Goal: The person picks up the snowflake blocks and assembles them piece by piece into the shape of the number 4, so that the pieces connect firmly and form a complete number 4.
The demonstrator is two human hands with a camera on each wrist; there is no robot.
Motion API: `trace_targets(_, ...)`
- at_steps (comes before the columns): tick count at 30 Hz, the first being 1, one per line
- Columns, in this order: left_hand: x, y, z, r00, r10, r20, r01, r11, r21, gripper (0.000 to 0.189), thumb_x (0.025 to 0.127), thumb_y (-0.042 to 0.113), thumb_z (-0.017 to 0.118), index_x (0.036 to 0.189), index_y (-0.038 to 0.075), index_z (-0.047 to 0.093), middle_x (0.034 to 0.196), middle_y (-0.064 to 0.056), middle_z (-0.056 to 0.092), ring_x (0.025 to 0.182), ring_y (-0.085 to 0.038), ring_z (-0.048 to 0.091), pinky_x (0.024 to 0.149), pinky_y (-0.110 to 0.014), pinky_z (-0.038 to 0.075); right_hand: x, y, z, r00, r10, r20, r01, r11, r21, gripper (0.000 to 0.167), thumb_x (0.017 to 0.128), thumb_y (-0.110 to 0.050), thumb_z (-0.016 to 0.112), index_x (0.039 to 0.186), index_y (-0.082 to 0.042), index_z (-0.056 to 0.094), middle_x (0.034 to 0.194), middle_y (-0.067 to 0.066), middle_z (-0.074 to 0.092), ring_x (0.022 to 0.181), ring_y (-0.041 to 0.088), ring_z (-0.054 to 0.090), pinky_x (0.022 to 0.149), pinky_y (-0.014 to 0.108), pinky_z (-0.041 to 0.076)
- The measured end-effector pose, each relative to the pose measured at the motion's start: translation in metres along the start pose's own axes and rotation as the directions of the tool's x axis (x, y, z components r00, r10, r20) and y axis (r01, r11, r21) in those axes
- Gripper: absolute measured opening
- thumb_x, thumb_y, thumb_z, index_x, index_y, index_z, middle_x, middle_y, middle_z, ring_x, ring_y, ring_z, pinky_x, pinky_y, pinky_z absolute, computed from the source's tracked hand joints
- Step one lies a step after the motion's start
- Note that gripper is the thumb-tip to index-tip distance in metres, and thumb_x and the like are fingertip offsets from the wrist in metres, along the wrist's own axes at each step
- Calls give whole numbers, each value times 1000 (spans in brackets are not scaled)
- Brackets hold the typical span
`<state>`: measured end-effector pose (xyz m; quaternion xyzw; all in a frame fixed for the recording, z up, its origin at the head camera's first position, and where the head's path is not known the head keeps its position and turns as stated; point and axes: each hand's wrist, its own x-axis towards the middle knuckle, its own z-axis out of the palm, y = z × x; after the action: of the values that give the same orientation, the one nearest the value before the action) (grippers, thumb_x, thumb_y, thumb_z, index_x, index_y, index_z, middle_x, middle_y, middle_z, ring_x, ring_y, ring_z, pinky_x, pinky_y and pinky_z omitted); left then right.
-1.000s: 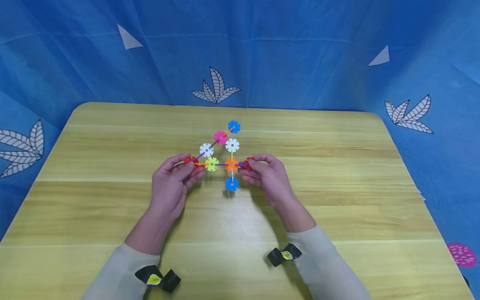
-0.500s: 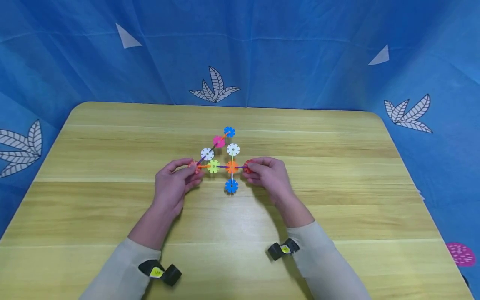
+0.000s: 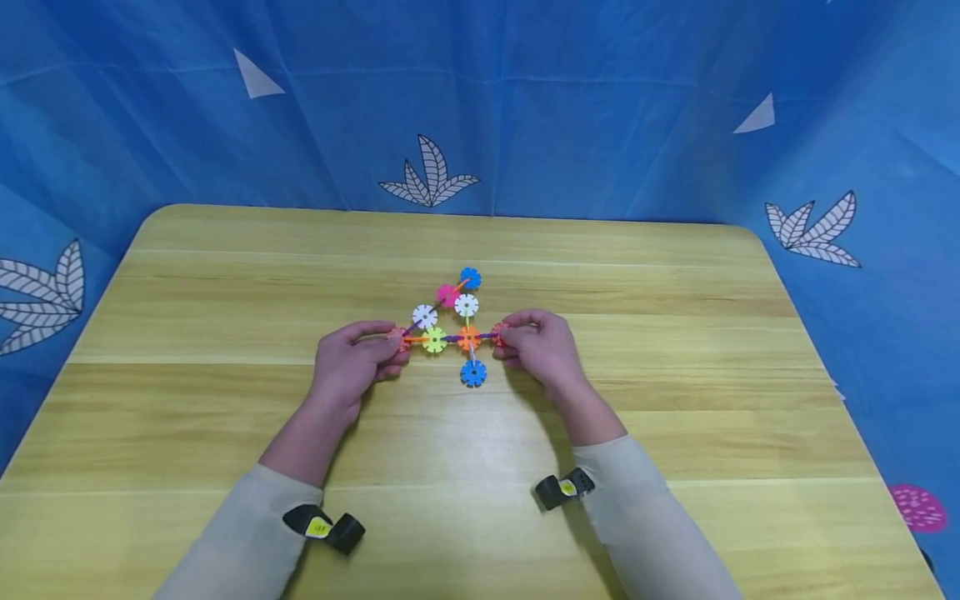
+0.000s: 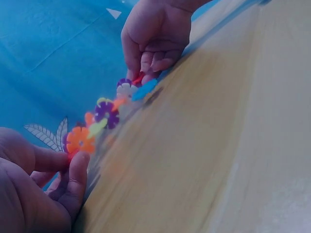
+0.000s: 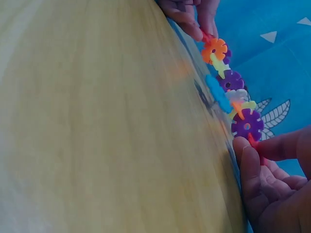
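Both hands hold one figure of notched plastic snowflake discs, slotted together at right angles. My left hand [image 3: 351, 367] pinches the red disc at the figure's left end between thumb and fingers. A red disc at the right end is pinched by my right hand [image 3: 543, 350]. Between the hands run a yellow-green disc [image 3: 434, 339] and an orange disc [image 3: 468, 337]. A blue disc [image 3: 473, 373] sticks out towards me, a white disc [image 3: 467, 305] away from me. From the left end, a slanting arm carries a white disc [image 3: 424, 316], a pink disc [image 3: 447, 295] and a blue disc [image 3: 470, 277].
The figure is low over a light wooden table [image 3: 480, 483]; the left wrist view shows a shadow under its blue disc [image 4: 145, 90]. Behind the table hangs a blue cloth [image 3: 570, 133] with leaf prints. Each sleeve bears a black strap with a small block.
Both hands have lowered the snowflake disc figure towards the table. The left hand has shifted a little to the right, and the far blue disc sits nearer to me. Both grips stay on the red discs.
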<state>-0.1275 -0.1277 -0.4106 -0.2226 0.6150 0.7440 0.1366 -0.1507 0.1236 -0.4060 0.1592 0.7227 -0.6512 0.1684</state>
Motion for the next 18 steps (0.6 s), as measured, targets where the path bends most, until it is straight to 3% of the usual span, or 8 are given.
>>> trace_targets(10,7,-5,1,1000,0,-23,2,996,93,33,94,-4,66,127,-1,62,112,-21,66,89,-25,72,77,-34,59,3,4,-2,998,-53,-40,47,991,-126,15,94,-4,68,108,1,68,95,15,72,79,25,71,65,34,60)
trace_targets(18,3,-10,2,997,54,-64,-41,982,186,31,92,-4,69,123,-4,65,107,-21,64,83,-24,72,73,-32,59,2,8,-3,997,-76,-31,69,981,-183,13,93,-5,70,106,0,69,95,13,72,79,24,72,64,34,60)
